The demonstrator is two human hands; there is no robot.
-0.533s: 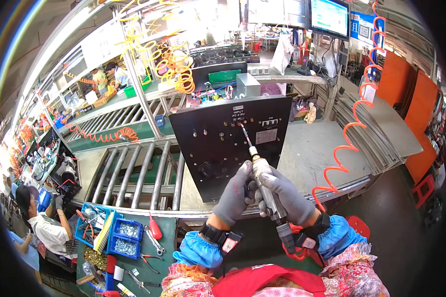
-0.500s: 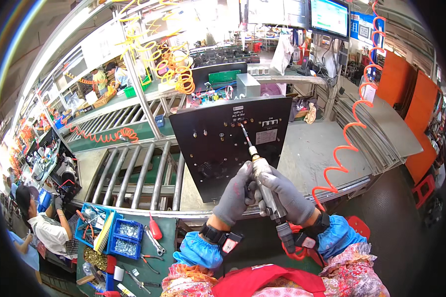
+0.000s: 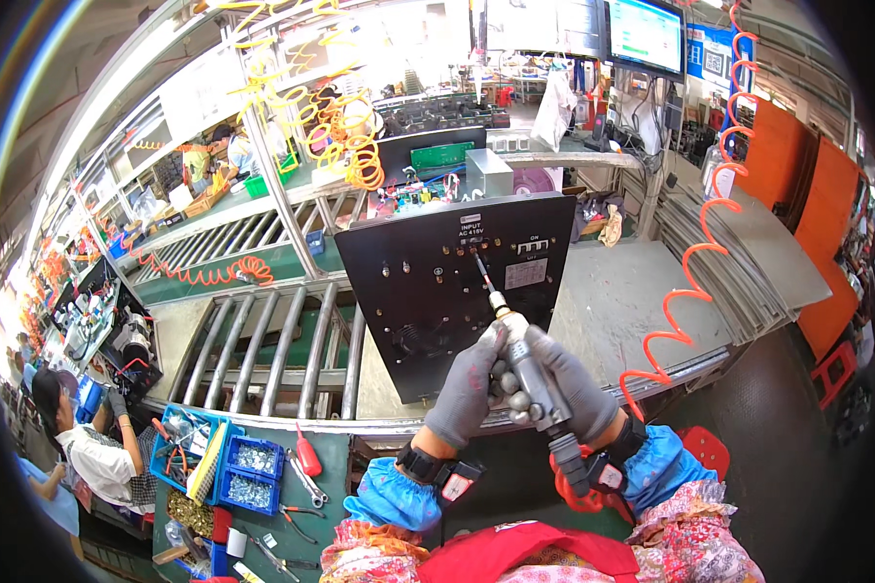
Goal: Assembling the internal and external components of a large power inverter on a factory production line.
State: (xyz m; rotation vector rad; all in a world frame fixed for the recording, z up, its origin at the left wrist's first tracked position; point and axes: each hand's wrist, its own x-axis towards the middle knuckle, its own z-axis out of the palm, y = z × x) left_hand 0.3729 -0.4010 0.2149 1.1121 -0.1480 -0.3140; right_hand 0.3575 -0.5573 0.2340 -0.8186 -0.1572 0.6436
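Note:
My right hand (image 3: 576, 391), in a grey glove, is wrapped round the body of a pneumatic screwdriver (image 3: 540, 387). My left hand (image 3: 465, 396), gloved too, closes on the tool's other side, its thumb near the front collar. The long bit slants up and away, its tip at a row of small terminals near the top of a black metal panel (image 3: 408, 291). This panel stands tilted on the bench in front of me, with studs, a label and a switch block on its face. Behind it show wiring, a green circuit board (image 3: 441, 155) and a grey metal box (image 3: 488, 175).
Metal rollers (image 3: 287, 350) run left of the panel. Front left, a green tabletop carries blue bins (image 3: 253, 474) of small fasteners, pliers and a red-handled tool (image 3: 308, 455). An orange coiled hose (image 3: 685, 291) hangs at the right, near stacked flat sheets (image 3: 719, 257). A co-worker (image 3: 92, 437) sits far left.
The view has shifted slightly, so the panel sits a little lower in it. Both hands stay on the screwdriver, and the bit's tip remains at the same row of terminals.

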